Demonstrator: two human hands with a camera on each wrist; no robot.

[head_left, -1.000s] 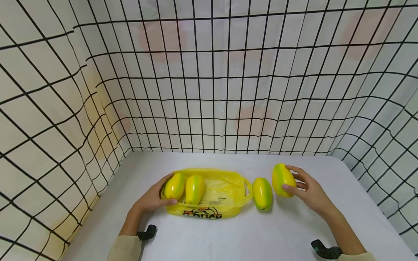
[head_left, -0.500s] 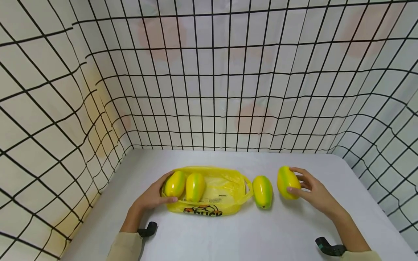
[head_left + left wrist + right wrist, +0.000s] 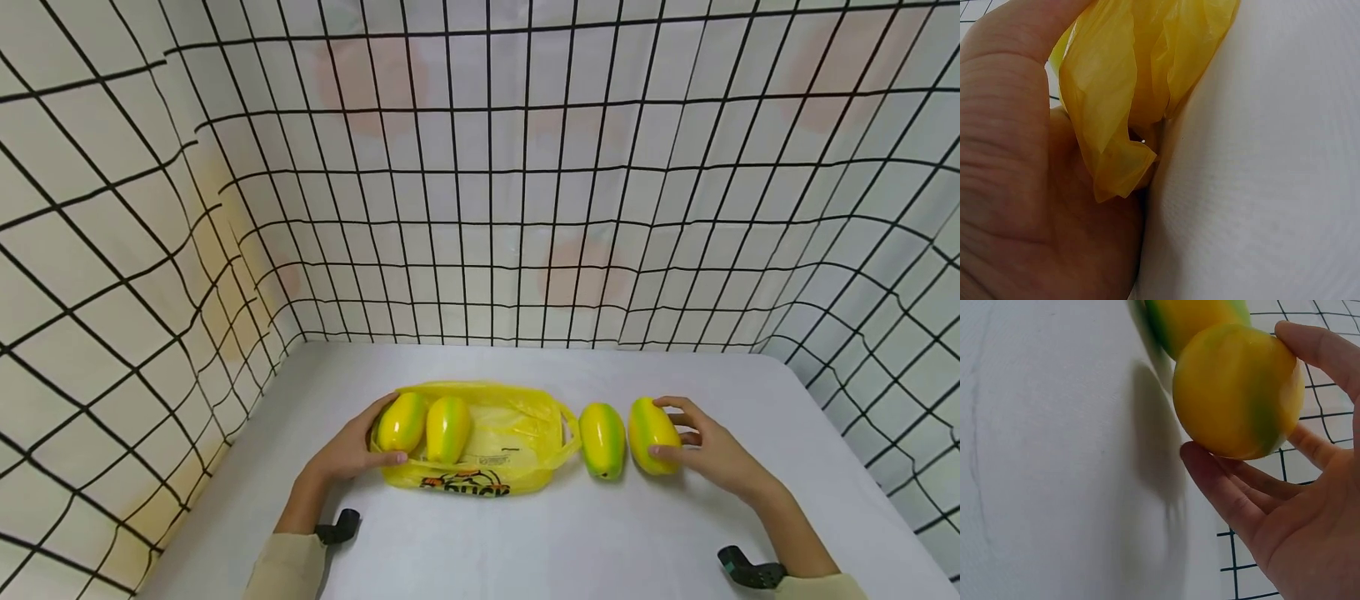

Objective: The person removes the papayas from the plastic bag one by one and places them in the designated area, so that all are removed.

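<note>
A yellow plastic bag [image 3: 517, 429] with dark print lies on the table, its mouth spread open. Two glossy yellow-green papayas [image 3: 448, 429] rest inside its left part. My left hand [image 3: 348, 450] grips the bag's left end, thumb over the near rim; the left wrist view shows crumpled yellow film [image 3: 1107, 87] against the palm. Right of the bag lies another papaya [image 3: 602, 442], close to the bag's handle loop. Just beside it my right hand [image 3: 712, 454] holds a similar papaya [image 3: 1235, 394] between thumb and fingers, low over the table.
A white cloth covers the table [image 3: 600, 542]. White walls with a black grid [image 3: 487, 192] enclose the back and both sides. Dark wrist mounts [image 3: 750, 571] sit on both forearms.
The right hand has shifted slightly right, then back left and down with its papaya, which now stands close beside the one on the table. The left hand stays on the bag.
</note>
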